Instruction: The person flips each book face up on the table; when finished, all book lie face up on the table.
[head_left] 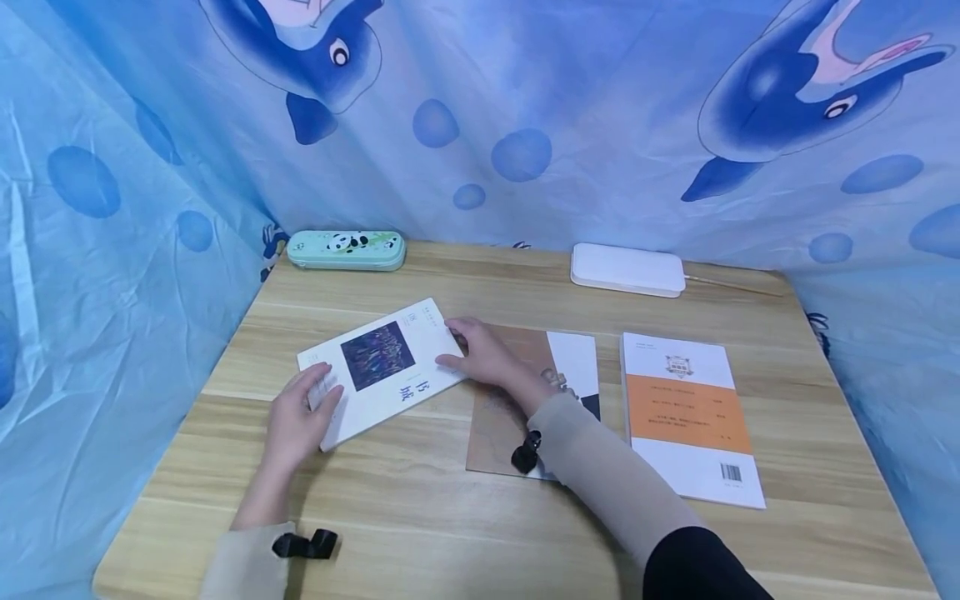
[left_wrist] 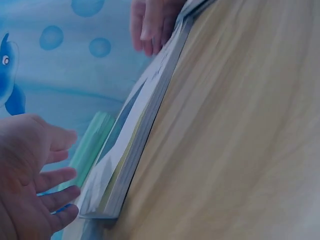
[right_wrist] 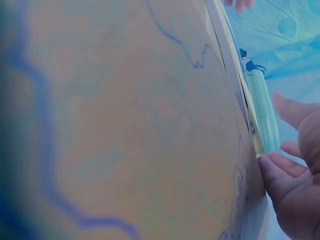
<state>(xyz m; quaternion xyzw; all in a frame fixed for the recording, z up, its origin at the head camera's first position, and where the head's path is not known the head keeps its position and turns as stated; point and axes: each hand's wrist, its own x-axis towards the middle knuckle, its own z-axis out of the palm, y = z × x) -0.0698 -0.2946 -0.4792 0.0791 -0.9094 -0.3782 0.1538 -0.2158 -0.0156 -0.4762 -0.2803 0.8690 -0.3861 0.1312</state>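
White rectangular paper-covered book (head_left: 379, 367): left hand (head_left: 296, 417), right hand (head_left: 486, 357) at its opposite ends, fingers loosely spread; even two-sided support seems best.

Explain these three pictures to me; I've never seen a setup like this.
There is no robot here: a person works with two bare hands, wearing cameras. The large picture comes from the head, looking forward and down at a wooden table. The other two come from the wrists, each looking at that hand's work, so things appear tilted and close.

The left hand and right hand are at opposite ends of a white book with a dark picture on its cover. Neither hand plainly grips it. To its right lie a brown and white booklet, partly hidden by the right arm, and a book with an orange band. Along the back sit a green panda case and a flat white item.
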